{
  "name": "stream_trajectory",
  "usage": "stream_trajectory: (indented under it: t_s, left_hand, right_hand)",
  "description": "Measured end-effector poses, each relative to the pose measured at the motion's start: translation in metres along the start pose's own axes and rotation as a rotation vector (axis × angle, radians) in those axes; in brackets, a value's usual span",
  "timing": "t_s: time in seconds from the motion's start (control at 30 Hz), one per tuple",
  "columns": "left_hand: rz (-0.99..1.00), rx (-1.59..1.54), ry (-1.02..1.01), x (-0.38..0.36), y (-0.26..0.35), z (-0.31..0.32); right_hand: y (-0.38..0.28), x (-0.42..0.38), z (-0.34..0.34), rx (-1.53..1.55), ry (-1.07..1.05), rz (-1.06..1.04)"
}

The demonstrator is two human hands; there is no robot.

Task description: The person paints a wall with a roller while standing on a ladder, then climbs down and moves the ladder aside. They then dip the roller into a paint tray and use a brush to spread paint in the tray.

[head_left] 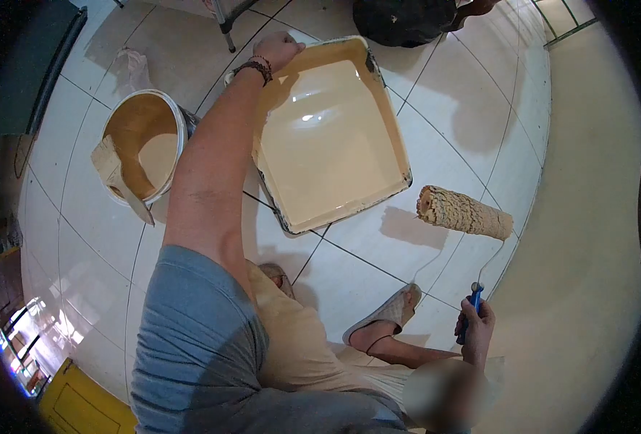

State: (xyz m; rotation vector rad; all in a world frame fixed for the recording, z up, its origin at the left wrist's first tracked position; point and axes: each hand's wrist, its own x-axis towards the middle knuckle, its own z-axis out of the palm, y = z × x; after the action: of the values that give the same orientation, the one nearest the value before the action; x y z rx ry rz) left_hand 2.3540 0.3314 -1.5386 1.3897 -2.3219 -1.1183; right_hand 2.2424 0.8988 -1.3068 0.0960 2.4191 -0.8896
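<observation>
My left hand [278, 50] reaches far forward, its fingers closed at the top left rim of a paint tray [391, 108]. Cream-coloured paint [328, 145] fills much of the tray, and its edges are smeared with dark and cream paint. My right hand [476, 325] is wrapped round the blue handle of a paint roller [465, 213]. The roller's textured sleeve, coated in cream paint, is apart from the tray, to its right, and casts a shadow on the floor.
A paint bucket [181, 123] stands left of my arm, with a paint-covered brush [121, 177] across its rim. White tiles [82, 239] cover the floor. A cream wall [574, 217] rises at right. A black bag [404, 20] and metal legs [223, 25] are at the top.
</observation>
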Motion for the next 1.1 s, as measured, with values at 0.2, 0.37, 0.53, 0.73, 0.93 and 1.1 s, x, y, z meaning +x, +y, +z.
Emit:
stream_trajectory:
  t_s: [0.2,0.37,0.53,0.73,0.93,1.1]
  left_hand:
    - [0.112,0.271,0.375,-0.029,0.015,0.009]
    - [0.180,0.190,0.324,-0.072,0.063,0.002]
    - [0.116,0.168,0.083,-0.125,0.140,0.005]
    - [-0.106,0.037,-0.271,-0.259,0.194,0.099]
    - [-0.870,-0.624,-0.596,-0.372,0.186,0.138]
    - [-1.009,-1.156,-0.420,-0.382,0.191,0.115]
  right_hand:
    - [-0.001,-0.002,0.001,0.031,0.004,-0.013]
    - [-0.030,-0.010,0.001,0.248,-0.073,0.020]
    - [-0.083,-0.024,-0.002,0.562,-0.309,0.046]
    - [-0.122,0.008,-0.009,1.246,-0.937,0.328]
    - [-0.130,0.021,-0.002,1.330,-0.953,0.526]
    - [-0.125,0.019,-0.016,1.395,-1.003,0.733]
